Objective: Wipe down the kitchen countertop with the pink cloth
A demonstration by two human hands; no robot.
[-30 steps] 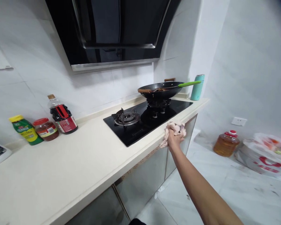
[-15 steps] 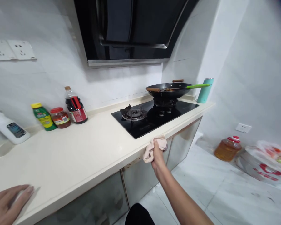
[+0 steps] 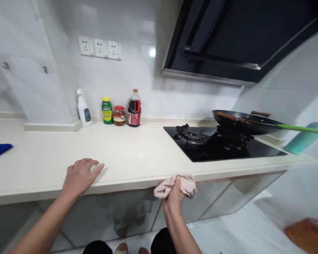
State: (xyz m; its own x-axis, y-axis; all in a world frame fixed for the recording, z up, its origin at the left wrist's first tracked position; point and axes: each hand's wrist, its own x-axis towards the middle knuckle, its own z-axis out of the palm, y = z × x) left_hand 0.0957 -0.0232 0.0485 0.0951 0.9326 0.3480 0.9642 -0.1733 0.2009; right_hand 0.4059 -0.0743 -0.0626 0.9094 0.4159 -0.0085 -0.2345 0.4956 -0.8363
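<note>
A pale pink cloth (image 3: 187,184) is bunched in my right hand (image 3: 175,197), which presses it against the front edge of the cream countertop (image 3: 132,155), left of the stove's near corner. The thumb lies over the cloth; the other fingers are hidden behind or under it. My left hand (image 3: 81,176) rests on the counter near its front edge, fingers slightly curled and thumb apart, holding nothing. Past the right hand lies the black gas stove (image 3: 209,151), with a bare burner (image 3: 193,135) on its left side.
A wok (image 3: 249,123) with a green-handled utensil (image 3: 299,128) sits on the right burner, beside a teal flask (image 3: 304,139). Along the wall stand a white spray bottle (image 3: 84,109), a green bottle (image 3: 107,112), a red-lidded jar (image 3: 119,116) and a dark sauce bottle (image 3: 134,111). A range hood (image 3: 228,42) overhangs.
The view has swung left, bringing a blue item at the far left into sight. My right hand has slid the cloth leftward along the counter's edge. The left hand stays on the counter.
</note>
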